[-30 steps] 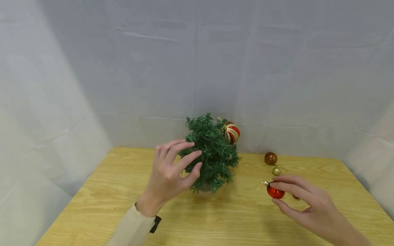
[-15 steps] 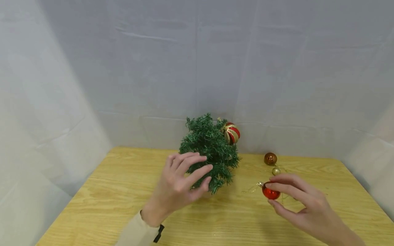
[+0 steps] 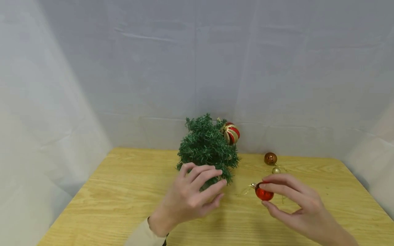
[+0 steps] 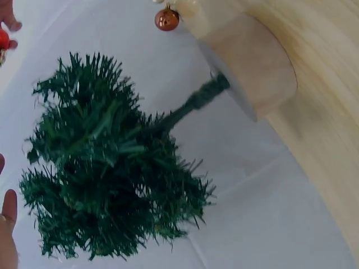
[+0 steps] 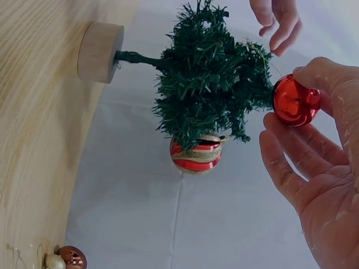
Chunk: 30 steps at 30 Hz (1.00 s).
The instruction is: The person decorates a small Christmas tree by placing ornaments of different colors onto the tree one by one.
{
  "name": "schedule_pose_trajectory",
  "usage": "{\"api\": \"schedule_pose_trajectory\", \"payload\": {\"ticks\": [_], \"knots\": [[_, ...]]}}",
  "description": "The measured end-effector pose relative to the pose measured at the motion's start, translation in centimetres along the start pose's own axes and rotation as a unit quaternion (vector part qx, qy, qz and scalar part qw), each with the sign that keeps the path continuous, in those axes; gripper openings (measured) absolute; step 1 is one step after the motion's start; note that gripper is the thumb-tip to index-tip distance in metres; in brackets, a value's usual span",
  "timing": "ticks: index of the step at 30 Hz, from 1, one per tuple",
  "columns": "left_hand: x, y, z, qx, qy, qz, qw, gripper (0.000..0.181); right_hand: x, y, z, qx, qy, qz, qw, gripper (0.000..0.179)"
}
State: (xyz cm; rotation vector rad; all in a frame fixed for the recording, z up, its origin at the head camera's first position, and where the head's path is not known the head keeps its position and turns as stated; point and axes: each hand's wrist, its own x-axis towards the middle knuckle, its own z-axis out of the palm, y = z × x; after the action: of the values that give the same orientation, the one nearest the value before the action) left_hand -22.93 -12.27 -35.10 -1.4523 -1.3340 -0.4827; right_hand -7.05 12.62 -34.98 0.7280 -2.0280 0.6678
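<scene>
My right hand (image 3: 300, 201) pinches a shiny red bauble (image 3: 264, 192) between thumb and fingers; its silver cap and gold thread point left. In the right wrist view the same red bauble (image 5: 295, 101) shows close up. My left hand (image 3: 195, 194) holds nothing, its fingers bent loosely in front of a small artificial Christmas tree (image 3: 207, 143). The tree's round wooden base (image 4: 252, 64) is hidden behind that hand in the head view but shows in both wrist views. On the tree's right side hangs a striped red and gold bauble (image 3: 231, 133).
A brown bauble (image 3: 270, 158) and a small gold bauble (image 3: 276, 170) lie on the wooden table (image 3: 123, 191), right of the tree and beyond my right hand. Pale sheeting (image 3: 147, 75) hangs behind the table and along both sides.
My left hand has come down and to the right, from the tree's left side to its lower front. My right hand has moved a little left with the red bauble.
</scene>
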Motion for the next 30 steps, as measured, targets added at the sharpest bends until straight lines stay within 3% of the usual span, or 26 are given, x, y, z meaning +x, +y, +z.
{"api": "schedule_pose_trajectory", "payload": {"ticks": [8,15,23,30], "knots": [[-0.1,1.1,0.4,-0.021,-0.023,-0.001,0.9995,0.026,0.8,-0.4,0.7,0.024,0.0,-0.038,0.999,0.029],[0.1,1.7,0.8,-0.028,-0.023,-0.015,0.9992,0.028,0.3,-0.9,1.0,0.023,-0.017,-0.012,0.9995,0.03],[0.2,2.3,1.2,-0.028,-0.011,-0.019,0.9994,0.012,0.4,-1.2,1.6,0.033,-0.011,-0.028,0.999,0.027],[0.2,2.4,1.3,-0.023,-0.002,-0.028,0.9993,0.019,0.1,-1.4,1.6,0.036,-0.021,-0.019,0.999,0.026]]}}
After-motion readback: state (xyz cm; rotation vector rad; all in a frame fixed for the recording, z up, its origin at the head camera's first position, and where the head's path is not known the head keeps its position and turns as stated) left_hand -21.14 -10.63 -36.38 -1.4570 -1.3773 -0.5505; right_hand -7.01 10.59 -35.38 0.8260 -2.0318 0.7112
